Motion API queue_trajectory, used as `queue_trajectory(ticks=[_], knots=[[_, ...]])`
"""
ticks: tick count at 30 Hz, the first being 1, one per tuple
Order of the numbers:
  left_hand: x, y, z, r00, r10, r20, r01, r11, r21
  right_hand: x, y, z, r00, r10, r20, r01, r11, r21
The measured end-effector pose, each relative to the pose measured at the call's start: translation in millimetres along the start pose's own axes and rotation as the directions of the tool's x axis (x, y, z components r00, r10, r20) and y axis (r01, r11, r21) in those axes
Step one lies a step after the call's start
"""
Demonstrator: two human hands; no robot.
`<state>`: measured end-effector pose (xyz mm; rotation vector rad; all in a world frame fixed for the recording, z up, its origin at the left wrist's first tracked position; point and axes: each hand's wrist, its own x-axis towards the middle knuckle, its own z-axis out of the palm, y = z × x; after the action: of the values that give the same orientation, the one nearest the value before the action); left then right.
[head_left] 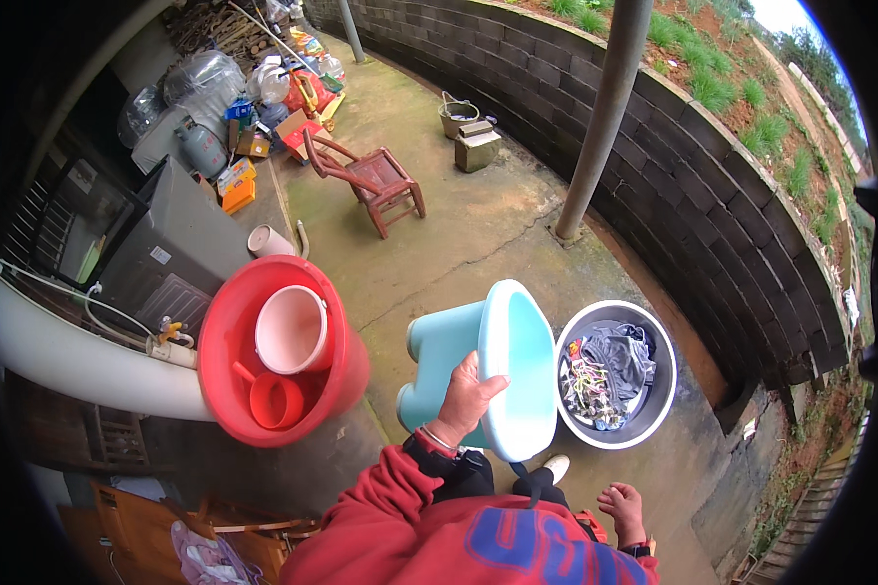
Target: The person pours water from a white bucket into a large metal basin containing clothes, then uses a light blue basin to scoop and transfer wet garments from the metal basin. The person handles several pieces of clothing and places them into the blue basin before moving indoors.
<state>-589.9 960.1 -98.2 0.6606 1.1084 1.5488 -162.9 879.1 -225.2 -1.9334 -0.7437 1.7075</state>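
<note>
My left hand (469, 398) is closed over the near-left rim of a light-blue plastic tub (529, 361), thumb on the rim's top. The tub is tilted on its side, its hollow facing right and its rounded feet pointing left. Low at the right, my right hand (622, 507) hangs beside my body with loosely bent fingers and nothing visible in it. Just right of the tub stands a round metal basin (665, 390), holding grey and patterned cloth (610, 370) with coloured cords.
Left of me, a big red tub (226, 414) holds a pink bucket (293, 330) and a red dipper (276, 400). Beyond are a tap (174, 331), a wooden chair (376, 180), a concrete block (477, 151) and a metal post (605, 127). A block wall (693, 146) runs along the right.
</note>
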Motion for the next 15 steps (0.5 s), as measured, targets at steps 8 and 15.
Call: queue_trajectory(ticks=[8,15], knots=[[3.8,-28.5,46.3,0.994,-0.083,-0.071,0.082,0.997,-0.016,32.4,52.6,-84.0,1.0,-0.019,-0.019,0.017,0.995,-0.102],[16.1,-60.7,91.9,0.976,-0.126,-0.176,0.149,0.982,0.12,66.0,124.6,-188.9,0.976,0.022,-0.217,-0.046,0.993,-0.106]])
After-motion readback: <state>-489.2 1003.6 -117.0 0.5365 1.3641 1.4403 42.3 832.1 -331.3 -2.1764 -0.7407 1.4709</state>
